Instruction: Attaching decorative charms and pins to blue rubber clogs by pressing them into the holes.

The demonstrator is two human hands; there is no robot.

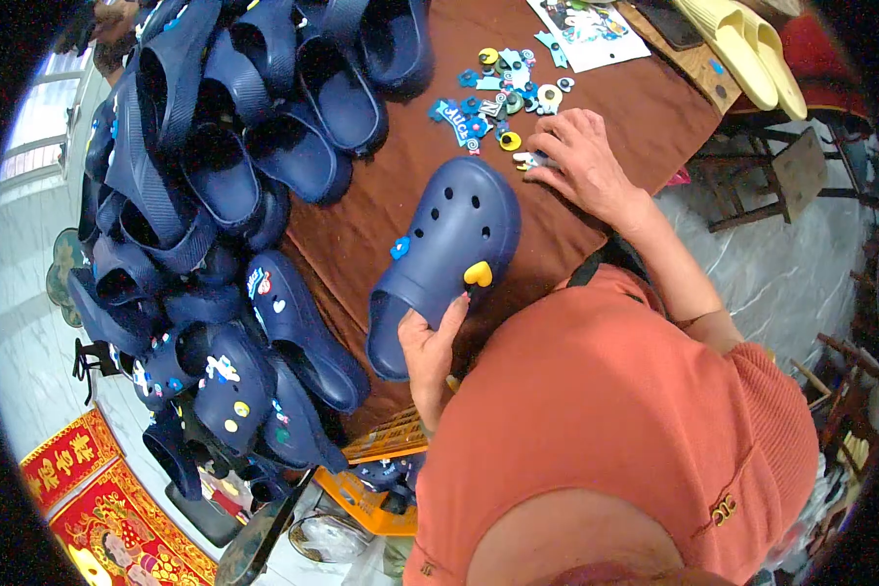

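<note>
While the left hand grips the navy clog by its opening's edge, presumably to present the holed top upward over the bench, the right hand touches a small charm; pinched or not, cannot tell. Charm pile nearby, likely for easy reach.

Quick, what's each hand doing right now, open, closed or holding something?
Left hand: closed on the navy clog.
Right hand: fingers bent at a small charm; can't tell whether it's gripped.
</note>
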